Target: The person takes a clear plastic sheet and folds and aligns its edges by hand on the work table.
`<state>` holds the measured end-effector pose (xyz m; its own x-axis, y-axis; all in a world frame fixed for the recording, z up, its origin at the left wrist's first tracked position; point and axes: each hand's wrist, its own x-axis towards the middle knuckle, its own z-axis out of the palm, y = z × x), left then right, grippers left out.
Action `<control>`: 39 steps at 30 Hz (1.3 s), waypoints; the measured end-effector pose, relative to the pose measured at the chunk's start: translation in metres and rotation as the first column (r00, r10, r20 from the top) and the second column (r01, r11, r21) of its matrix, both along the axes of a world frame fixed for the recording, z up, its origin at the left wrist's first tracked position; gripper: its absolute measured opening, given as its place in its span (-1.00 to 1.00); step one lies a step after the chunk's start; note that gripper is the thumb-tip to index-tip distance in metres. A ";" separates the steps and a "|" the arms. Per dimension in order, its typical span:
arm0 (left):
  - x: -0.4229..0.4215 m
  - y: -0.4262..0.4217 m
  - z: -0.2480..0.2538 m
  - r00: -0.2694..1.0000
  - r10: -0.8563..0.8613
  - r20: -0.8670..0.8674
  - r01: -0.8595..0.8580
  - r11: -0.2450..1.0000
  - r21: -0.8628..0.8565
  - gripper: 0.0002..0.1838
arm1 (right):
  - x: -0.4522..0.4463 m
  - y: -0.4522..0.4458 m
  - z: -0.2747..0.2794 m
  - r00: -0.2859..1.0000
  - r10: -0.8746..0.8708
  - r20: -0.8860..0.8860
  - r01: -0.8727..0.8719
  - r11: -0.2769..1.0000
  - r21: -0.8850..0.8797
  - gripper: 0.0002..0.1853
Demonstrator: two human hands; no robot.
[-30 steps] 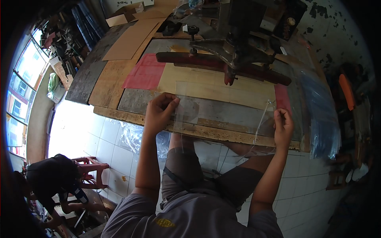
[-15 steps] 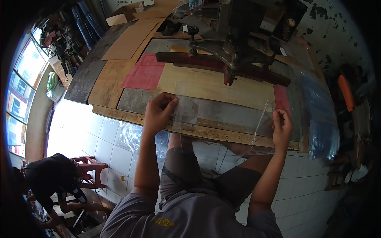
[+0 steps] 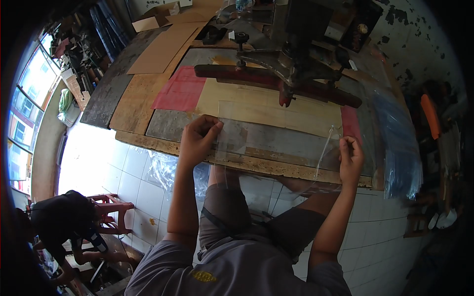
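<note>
A clear plastic sheet (image 3: 276, 148) stretches between my two hands over the front edge of the workbench (image 3: 148, 143). My left hand (image 3: 200, 135) pinches its left side, thumb against fingertips. On the other side, my right hand (image 3: 350, 150) is closed on the sheet's right edge, with its fingers curled. Beyond the sheet lies a cream-coloured strip (image 3: 266, 106) with a pink-red patch (image 3: 180, 89) at its left end. Above the strip stands a press with a long dark red bar (image 3: 237, 75). The sheet's lower edge hangs past the bench and is hard to make out.
A stack of bluish clear plastic sheets (image 3: 400, 143) drapes over the bench's right end. Flat cardboard (image 3: 160, 52) lies at the back left. A red stool (image 3: 112, 213) stands on the tiled floor, beside a person in dark clothes (image 3: 64, 222).
</note>
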<state>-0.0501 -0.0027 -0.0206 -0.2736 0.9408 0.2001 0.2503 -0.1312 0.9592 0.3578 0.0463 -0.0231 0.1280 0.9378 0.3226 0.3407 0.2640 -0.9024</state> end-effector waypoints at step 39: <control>0.002 -0.003 0.004 1.000 -0.015 -0.013 0.015 1.000 0.006 -0.78 | 0.000 -0.001 -0.001 0.999 0.002 0.041 -0.003 1.000 0.028 -0.76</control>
